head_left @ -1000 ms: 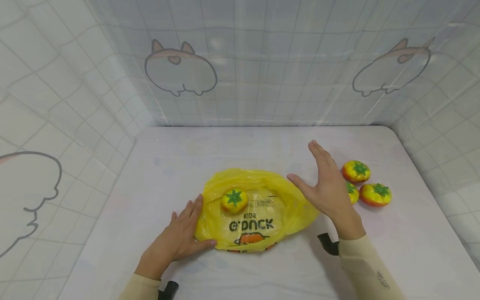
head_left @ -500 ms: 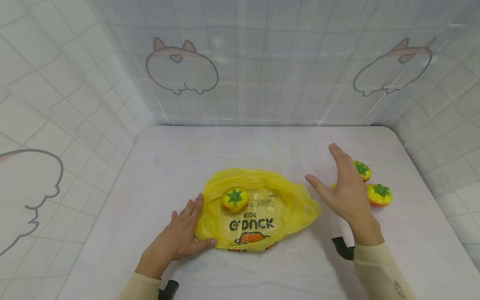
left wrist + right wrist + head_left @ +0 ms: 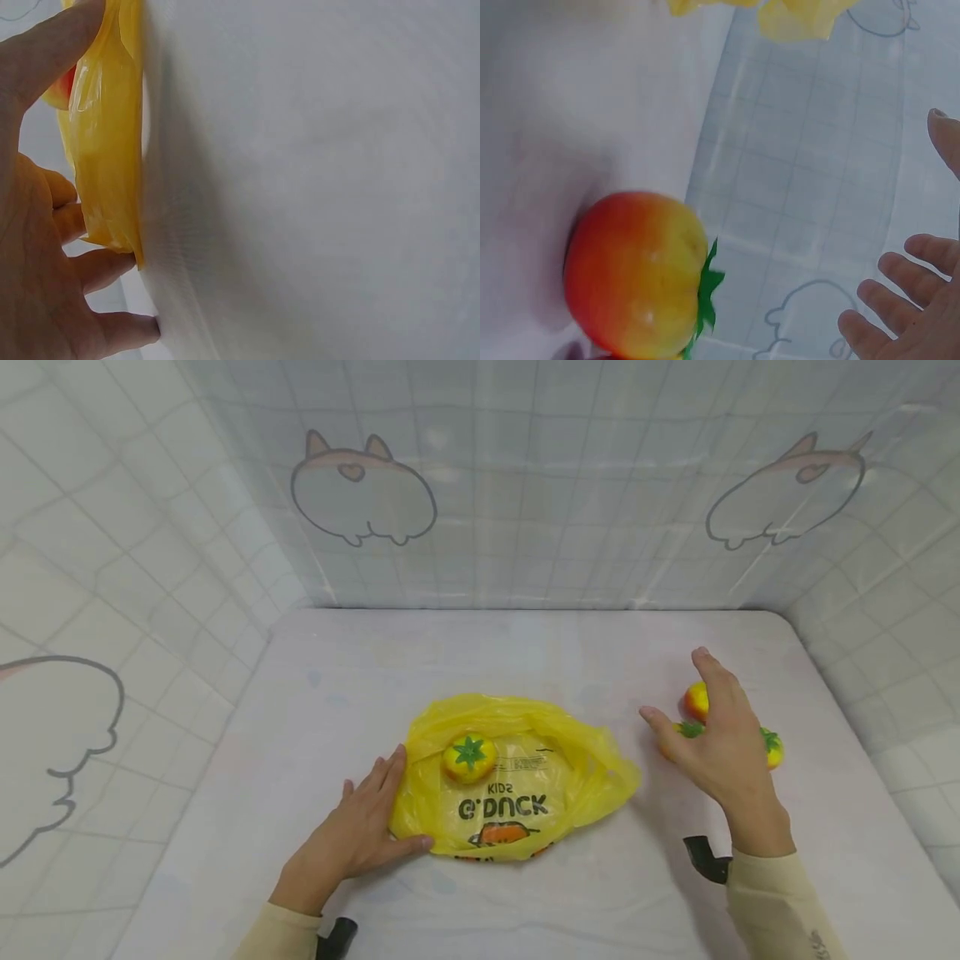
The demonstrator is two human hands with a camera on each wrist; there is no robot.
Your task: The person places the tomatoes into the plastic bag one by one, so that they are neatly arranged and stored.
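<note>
A yellow plastic bag [image 3: 600,768] printed with "DUCK" lies flat mid-table. On its printed face, within the raised yellow folds, sits a yellow-red toy tomato [image 3: 468,758] with a green leafy top. My left hand [image 3: 352,835] rests spread against the bag's left edge, thumb at the near corner; the left wrist view shows its fingers touching the yellow plastic [image 3: 109,150]. Over at the right, my right hand [image 3: 727,752] hovers with fingers extended, partly covering a group of similar tomatoes [image 3: 695,700]. One tomato [image 3: 637,277] appears large in the right wrist view, apart from the fingers.
The pale table [image 3: 360,668] ends at a back wall [image 3: 487,527] of grid-patterned sheeting with cartoon animal outlines. Similar sheeting stands on the left and right. A black strap piece [image 3: 707,860] shows at the right wrist, another [image 3: 337,937] at the left.
My right hand has moved right, away from the bag and over the tomatoes. The left hand, bag and tomato on it have stayed put.
</note>
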